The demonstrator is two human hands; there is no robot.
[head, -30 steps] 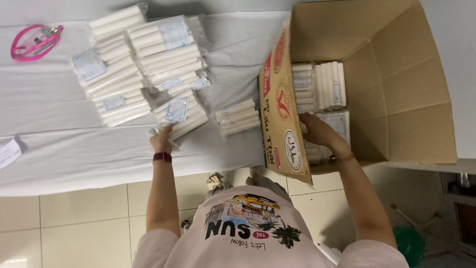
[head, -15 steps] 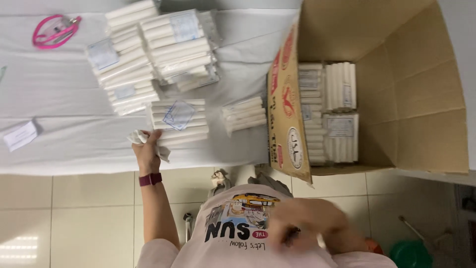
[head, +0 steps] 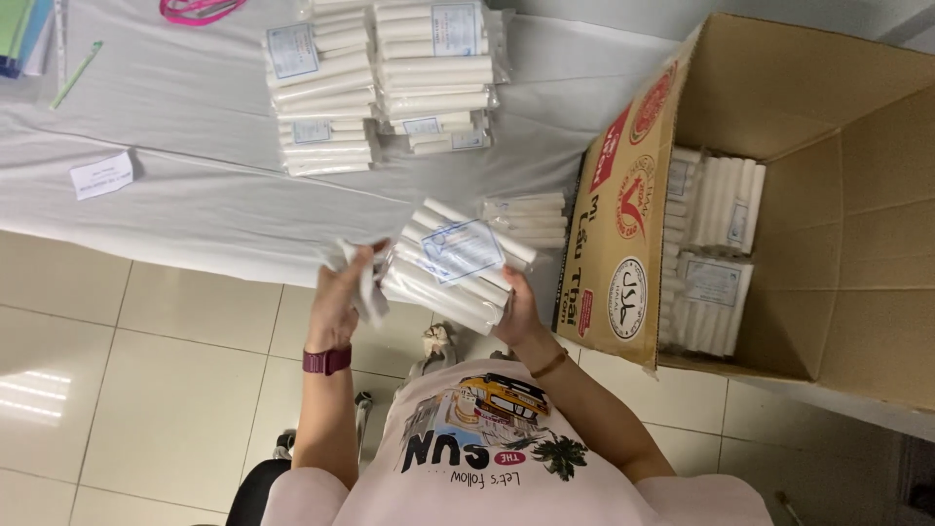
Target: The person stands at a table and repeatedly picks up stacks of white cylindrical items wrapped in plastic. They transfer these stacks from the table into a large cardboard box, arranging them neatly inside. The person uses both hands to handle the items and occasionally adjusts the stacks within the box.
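I hold a clear plastic packet of white rolls (head: 456, 265) with a blue-printed label, just off the table's front edge. My left hand (head: 341, 292), with a dark red watch on the wrist, grips the loose plastic end of the packet. My right hand (head: 516, 310) supports the packet's other end from below. An open cardboard box (head: 623, 195) stands to the right, with similar packets (head: 716, 248) stacked inside.
Several stacked packets of white rolls (head: 385, 83) lie on the white-covered table (head: 185, 205). A smaller packet (head: 531, 219) lies beside the box. A paper slip (head: 100, 175), a green pen (head: 76, 73) and pink scissors (head: 195, 10) lie to the left. Below is tiled floor.
My right hand left the box and came to the packet. My left hand lifted the packet off the table; both hands now hold it in front of me.
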